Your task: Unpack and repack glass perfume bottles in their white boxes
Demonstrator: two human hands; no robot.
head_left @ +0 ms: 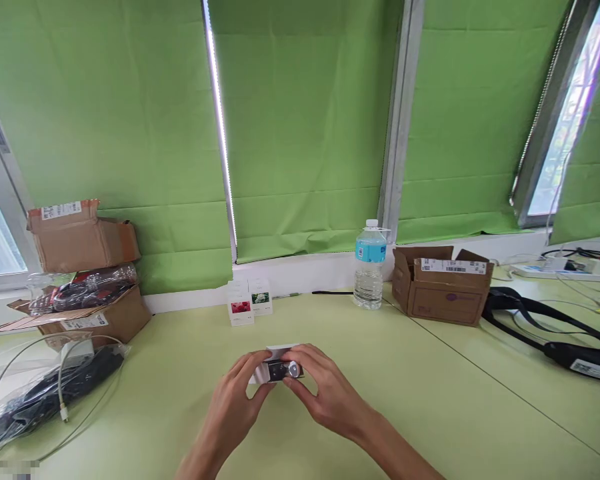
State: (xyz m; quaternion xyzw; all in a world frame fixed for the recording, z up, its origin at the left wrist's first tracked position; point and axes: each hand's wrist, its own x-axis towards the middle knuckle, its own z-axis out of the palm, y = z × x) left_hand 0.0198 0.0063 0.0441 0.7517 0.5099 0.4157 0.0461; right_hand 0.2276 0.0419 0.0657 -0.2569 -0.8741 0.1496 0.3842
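Observation:
Low over the middle of the table, a small white box point(260, 373) with a dark panel is between my two hands. My left hand point(237, 397) is closed on its left end, fingers on top and thumb below. A small silver-capped piece point(294, 369) shows at the box's right end; I cannot tell whether it is a bottle. Around that piece, the thumb and forefinger of my right hand point(327, 393) are closed. Beyond my hands stand small white cartons, one with a red flower picture point(241, 313) and one with a white flower picture point(261, 299).
A water bottle point(369, 267) and an open cardboard box point(437, 287) stand at the back right. Farther right lie a black strapped headset point(575, 353) and a power strip point(555, 271). Stacked cardboard boxes point(80, 247) and a bagged black item with cable point(55, 390) are at left.

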